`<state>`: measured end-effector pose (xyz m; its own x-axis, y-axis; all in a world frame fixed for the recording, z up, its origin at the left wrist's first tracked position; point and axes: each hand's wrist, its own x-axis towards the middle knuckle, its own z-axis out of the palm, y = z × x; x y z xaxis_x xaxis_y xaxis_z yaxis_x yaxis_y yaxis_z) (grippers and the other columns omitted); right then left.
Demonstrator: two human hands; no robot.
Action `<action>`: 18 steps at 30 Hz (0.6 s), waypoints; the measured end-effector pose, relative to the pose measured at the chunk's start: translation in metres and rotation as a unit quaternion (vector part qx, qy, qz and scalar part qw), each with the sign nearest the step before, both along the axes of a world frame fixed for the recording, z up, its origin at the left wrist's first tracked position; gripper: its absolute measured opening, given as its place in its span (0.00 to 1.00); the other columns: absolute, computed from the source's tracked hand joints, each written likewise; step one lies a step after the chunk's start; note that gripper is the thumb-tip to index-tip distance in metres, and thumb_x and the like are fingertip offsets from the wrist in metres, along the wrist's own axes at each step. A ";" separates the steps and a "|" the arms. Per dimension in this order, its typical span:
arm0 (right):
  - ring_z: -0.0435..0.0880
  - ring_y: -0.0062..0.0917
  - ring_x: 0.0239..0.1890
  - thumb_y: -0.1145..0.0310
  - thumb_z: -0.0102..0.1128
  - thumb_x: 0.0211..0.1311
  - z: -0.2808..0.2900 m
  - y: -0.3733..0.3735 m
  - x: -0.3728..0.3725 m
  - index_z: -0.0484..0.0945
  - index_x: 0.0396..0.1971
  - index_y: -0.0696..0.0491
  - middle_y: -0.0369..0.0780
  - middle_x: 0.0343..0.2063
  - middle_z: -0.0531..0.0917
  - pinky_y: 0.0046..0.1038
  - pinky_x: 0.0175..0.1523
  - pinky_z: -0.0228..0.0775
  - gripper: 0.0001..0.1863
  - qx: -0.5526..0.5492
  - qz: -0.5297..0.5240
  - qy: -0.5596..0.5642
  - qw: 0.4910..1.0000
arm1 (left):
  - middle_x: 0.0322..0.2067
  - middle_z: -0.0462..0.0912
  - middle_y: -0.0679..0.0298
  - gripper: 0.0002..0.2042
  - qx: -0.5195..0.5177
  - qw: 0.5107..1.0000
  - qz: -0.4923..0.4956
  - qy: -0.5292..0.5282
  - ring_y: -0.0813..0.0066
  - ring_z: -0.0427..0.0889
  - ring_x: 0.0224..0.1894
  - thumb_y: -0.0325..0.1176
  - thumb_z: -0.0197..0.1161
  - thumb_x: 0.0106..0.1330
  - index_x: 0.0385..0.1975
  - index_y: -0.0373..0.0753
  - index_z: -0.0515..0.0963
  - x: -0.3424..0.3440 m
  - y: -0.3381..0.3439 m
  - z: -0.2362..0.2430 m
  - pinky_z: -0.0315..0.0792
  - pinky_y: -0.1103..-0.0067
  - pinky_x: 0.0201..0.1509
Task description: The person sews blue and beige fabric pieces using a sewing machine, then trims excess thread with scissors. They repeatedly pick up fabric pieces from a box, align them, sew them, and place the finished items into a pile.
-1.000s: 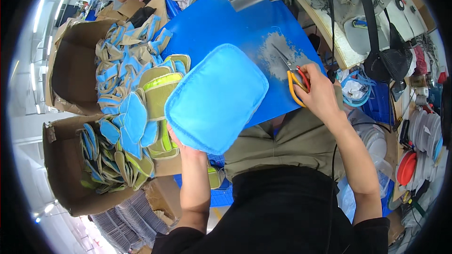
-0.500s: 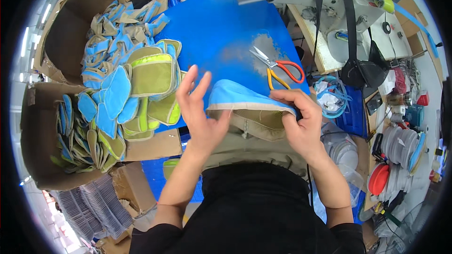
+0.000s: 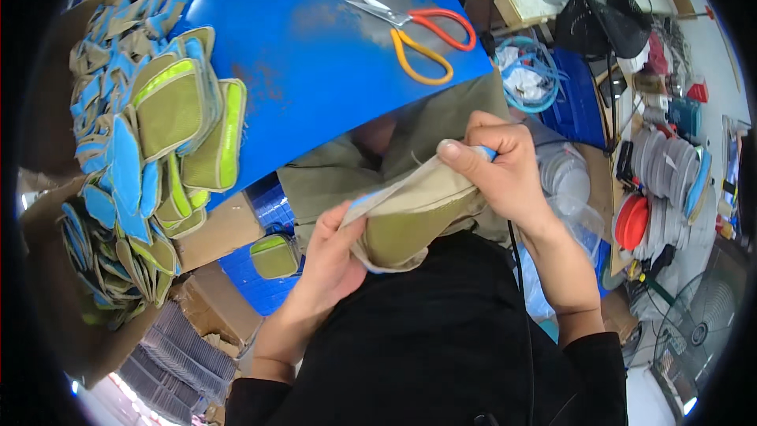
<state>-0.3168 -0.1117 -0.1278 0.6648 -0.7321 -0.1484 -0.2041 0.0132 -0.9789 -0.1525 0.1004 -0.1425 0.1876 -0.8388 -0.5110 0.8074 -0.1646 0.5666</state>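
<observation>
Olive mesh bordered with beige cloth makes up the side of the fabric piece [image 3: 418, 230] that faces up in the head view, with bits of blue showing along its rim. It hangs between the two hands, above the person's lap and against the black shirt [image 3: 453, 323], well apart from the scissors [image 3: 400, 19] lying on the blue table [image 3: 276, 122]. The left hand [image 3: 335, 256] pinches the rim at one end, and the right hand [image 3: 505, 170] clamps the other end, its thumb pressed on top; the hands are apart, joined only by the cloth. The piece sags and folds below the upper rim, so it is probably light, soft and floppy, hard to tear and not very slippery, the mesh giving some grip. The bound rim looks the firmer part, so hold there, at two well-separated spots, keeping it gently taut; gripped by the middle, it would likely crumple.
</observation>
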 end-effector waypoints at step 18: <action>0.70 0.32 0.23 0.64 0.80 0.54 0.011 -0.023 0.037 0.74 0.14 0.59 0.40 0.19 0.71 0.33 0.29 0.61 0.22 -0.271 0.088 0.043 0.958 | 0.38 0.84 0.70 0.17 -0.039 0.944 -0.271 -0.184 0.88 0.77 0.40 0.33 0.75 0.64 0.48 0.31 0.82 0.062 -0.061 0.024 0.72 0.84 0.44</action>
<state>-0.2801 -0.1344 -0.1164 0.7869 -0.5954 0.1621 -0.2373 -0.5344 -0.8112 -0.0901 0.0391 -0.1183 -0.1281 -0.8947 -0.4279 0.3625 -0.4438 0.8195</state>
